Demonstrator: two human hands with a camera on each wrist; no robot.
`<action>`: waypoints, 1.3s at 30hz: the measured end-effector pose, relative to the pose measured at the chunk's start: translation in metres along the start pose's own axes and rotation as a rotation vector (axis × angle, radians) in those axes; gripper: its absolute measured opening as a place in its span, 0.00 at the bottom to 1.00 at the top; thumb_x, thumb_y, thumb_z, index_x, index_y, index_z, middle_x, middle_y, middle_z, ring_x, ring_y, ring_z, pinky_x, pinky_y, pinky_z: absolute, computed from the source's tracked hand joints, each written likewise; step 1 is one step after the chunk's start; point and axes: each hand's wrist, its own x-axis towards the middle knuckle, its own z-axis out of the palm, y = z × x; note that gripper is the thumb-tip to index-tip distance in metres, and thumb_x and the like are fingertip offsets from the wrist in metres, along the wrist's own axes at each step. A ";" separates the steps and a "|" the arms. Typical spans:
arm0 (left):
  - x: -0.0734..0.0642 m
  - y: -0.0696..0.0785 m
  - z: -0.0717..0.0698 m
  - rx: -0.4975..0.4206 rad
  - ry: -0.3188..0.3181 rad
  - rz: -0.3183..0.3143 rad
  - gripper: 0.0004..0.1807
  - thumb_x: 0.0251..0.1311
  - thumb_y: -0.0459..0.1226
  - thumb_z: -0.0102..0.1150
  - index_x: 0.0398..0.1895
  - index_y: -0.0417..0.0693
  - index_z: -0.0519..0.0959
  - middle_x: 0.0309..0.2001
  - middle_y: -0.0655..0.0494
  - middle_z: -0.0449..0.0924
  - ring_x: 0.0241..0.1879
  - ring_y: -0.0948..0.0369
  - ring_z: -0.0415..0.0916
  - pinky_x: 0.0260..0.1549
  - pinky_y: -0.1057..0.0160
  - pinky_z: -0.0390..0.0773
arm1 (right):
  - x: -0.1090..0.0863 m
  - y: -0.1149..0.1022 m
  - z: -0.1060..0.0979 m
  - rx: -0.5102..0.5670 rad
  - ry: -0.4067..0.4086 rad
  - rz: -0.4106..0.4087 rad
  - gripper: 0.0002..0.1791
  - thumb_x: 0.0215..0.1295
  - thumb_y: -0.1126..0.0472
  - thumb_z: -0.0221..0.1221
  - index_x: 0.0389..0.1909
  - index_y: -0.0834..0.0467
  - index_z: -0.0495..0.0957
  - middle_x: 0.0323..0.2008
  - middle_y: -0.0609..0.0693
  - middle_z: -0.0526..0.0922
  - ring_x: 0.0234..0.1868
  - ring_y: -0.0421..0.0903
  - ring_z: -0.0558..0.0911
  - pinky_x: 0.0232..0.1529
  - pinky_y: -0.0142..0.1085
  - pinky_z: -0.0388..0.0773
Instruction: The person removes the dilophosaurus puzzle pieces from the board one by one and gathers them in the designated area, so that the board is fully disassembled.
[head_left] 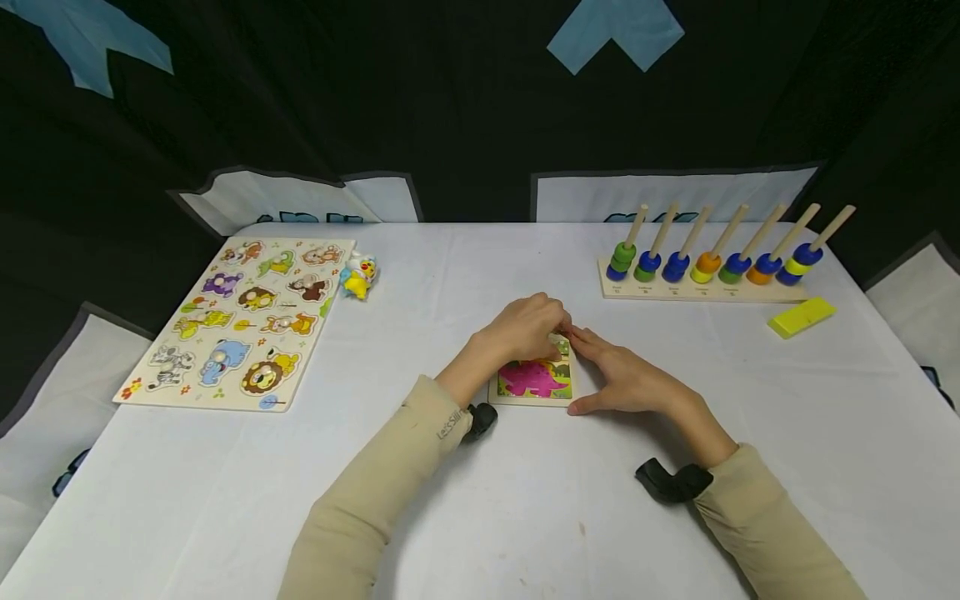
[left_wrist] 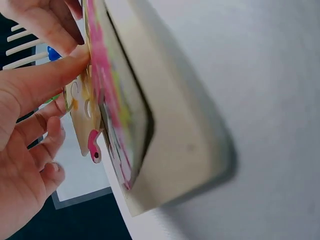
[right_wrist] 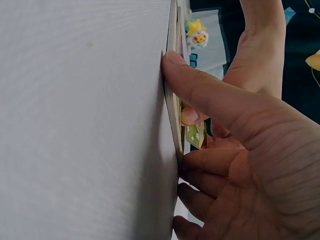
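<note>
With the small puzzle board (head_left: 542,402) taken as the centre of the clock, the white table (head_left: 315,492) is seen around it on all sides. A pink dinosaur (head_left: 531,382) is shown on the 6 o'clock half of the board, and the 12 o'clock half is largely covered by the left hand (head_left: 525,332).

A thin puzzle piece (left_wrist: 85,120) is pinched between the thumb and fingers of the left hand and is held tilted above the board, as the left wrist view shows; whether its lower edge is touching the board cannot be told. The 3 o'clock edge of the board is spanned by the right hand (head_left: 626,377), whose thumb and fingers are spread apart: the thumb is rested against the corner between 4 and 5 o'clock, and the fingertips are placed by the corner between 1 and 2.

A large animal puzzle (head_left: 258,323) is laid well apart toward 9 o'clock, with a small toy figure (head_left: 360,277) set just beside it at 10. A rack of seven pegs (head_left: 705,288), threaded with coloured rings, is placed at 2 o'clock, and a yellow block (head_left: 801,317) is laid near 3.
</note>
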 end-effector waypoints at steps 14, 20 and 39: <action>0.001 -0.004 0.001 -0.044 0.008 0.012 0.20 0.52 0.39 0.70 0.51 0.50 0.83 0.50 0.57 0.84 0.49 0.60 0.78 0.51 0.60 0.75 | 0.000 0.001 0.000 -0.002 0.003 0.005 0.57 0.50 0.44 0.70 0.73 0.66 0.50 0.75 0.63 0.46 0.75 0.63 0.48 0.69 0.59 0.52; -0.001 -0.004 0.001 -0.157 0.011 0.032 0.18 0.55 0.34 0.65 0.51 0.49 0.83 0.50 0.56 0.84 0.50 0.60 0.77 0.52 0.60 0.76 | 0.000 0.001 0.000 0.002 0.006 0.012 0.56 0.50 0.45 0.70 0.71 0.69 0.53 0.75 0.64 0.47 0.75 0.63 0.49 0.70 0.58 0.52; -0.048 -0.041 -0.026 -0.447 0.192 -0.005 0.12 0.55 0.36 0.68 0.44 0.49 0.86 0.32 0.58 0.87 0.28 0.63 0.73 0.30 0.68 0.69 | 0.000 -0.001 0.001 -0.028 -0.013 0.040 0.56 0.50 0.44 0.70 0.72 0.67 0.51 0.75 0.62 0.47 0.75 0.62 0.48 0.70 0.59 0.51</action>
